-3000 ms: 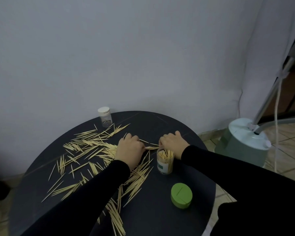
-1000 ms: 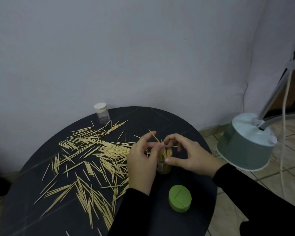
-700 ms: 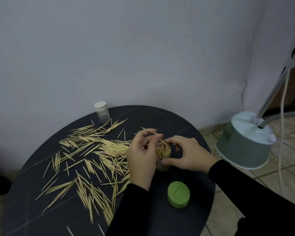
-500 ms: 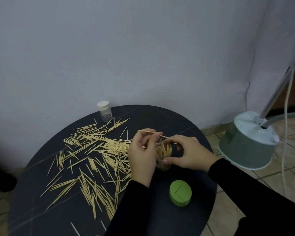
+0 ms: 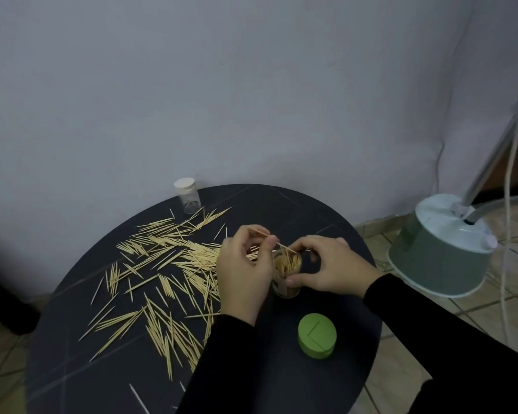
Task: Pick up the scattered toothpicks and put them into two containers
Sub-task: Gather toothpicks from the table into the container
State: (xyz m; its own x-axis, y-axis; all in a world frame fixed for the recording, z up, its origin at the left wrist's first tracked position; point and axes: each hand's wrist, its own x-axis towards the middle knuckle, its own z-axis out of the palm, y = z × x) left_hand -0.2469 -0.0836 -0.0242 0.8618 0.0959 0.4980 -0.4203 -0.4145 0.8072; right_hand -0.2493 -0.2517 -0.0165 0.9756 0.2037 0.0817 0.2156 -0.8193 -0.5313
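Both black-sleeved arms reach in over the round dark table (image 5: 326, 222), where the right hand (image 5: 329, 265) curls thumb and fingers round the open jar (image 5: 286, 274) of toothpicks. The left hand (image 5: 245, 270), knuckles up, pinches one toothpick (image 5: 283, 246) slanted over the jar's mouth. Loose toothpicks (image 5: 168, 264) lie scattered left of its fingers, some hidden under that wrist; the capped jar (image 5: 187, 195) stands beyond, its contents unclear.
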